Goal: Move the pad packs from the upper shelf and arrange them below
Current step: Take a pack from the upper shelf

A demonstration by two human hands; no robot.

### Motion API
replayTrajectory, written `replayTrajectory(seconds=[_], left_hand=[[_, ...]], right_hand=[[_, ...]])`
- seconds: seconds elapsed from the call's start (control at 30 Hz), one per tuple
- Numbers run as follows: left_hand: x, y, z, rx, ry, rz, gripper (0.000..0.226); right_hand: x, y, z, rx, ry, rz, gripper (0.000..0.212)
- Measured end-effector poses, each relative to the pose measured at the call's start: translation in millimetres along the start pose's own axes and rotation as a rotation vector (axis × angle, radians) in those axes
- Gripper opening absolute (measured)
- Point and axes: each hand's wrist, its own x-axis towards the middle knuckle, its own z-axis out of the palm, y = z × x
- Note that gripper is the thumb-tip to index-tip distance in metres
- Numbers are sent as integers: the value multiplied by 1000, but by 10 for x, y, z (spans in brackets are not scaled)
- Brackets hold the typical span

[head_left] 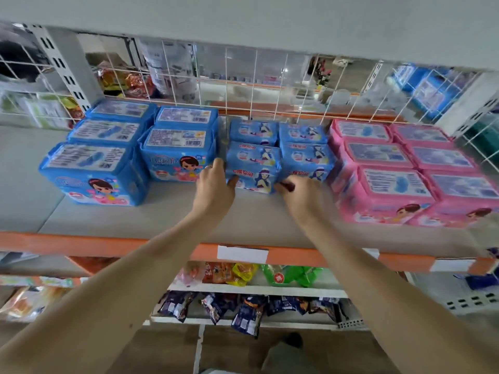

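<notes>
Two hands met on one small blue pack [252,168] at the centre of the frame, the front pack of a short row standing on the upper shelf [162,220]. It lay just beyond the hands, toward the top of the picture, with its long side running left to right, so that one short end faced each hand. The left hand [216,184] was at the left end, its fingers curled over the top corner and its thumb pressed on the lower front, gripping the pack. The right hand [299,193] reached the lower right corner with bent fingertips, but it was blurred, and whether it had closed on the pack could not be told. Both forearms rose from the bottom of the frame and converged, wrists roughly level, the left hand a little higher in the picture. A twin blue pack [307,163] touched the right end, leaving that hand little room; larger blue packs [91,174] stood at the left and pink packs [391,190] at the right. Judging from this, the pack would have to come straight toward the shelf's orange edge [81,242] and then down to the lower shelf [256,289], where snack bags [229,273] lay.
</notes>
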Motion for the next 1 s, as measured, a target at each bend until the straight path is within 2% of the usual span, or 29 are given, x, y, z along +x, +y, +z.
replayTrajectory(seconds=[0.07, 0.13, 0.23, 0.3, 0.33, 0.4, 0.5, 0.8, 1.0], left_hand=[[2, 47, -3, 43, 25, 29, 30], [-91, 82, -17, 214, 53, 122, 35], [-250, 102, 19, 433, 118, 499, 30], [-246, 101, 90, 516, 69, 711, 29], [-221, 101, 117, 546, 17, 755, 30], [-169, 89, 166, 588, -59, 770, 33], [-156, 55, 219, 637, -101, 696, 45], [-97, 246, 422, 623, -200, 540, 59], [-44, 151, 355, 528, -225, 611, 57]], right_hand=[[-13, 59, -37, 39, 50, -31, 18], [-28, 124, -79, 50, 143, -84, 16], [-38, 227, -153, -3, 271, -131, 20], [-21, 283, -178, -84, 318, -135, 26], [-11, 301, -184, -119, 318, -127, 28], [13, 317, -188, -171, 233, -108, 31], [26, 331, -202, -179, 54, -58, 38], [52, 374, -208, -185, 21, -52, 50], [159, 349, -227, -242, -86, -45, 57]])
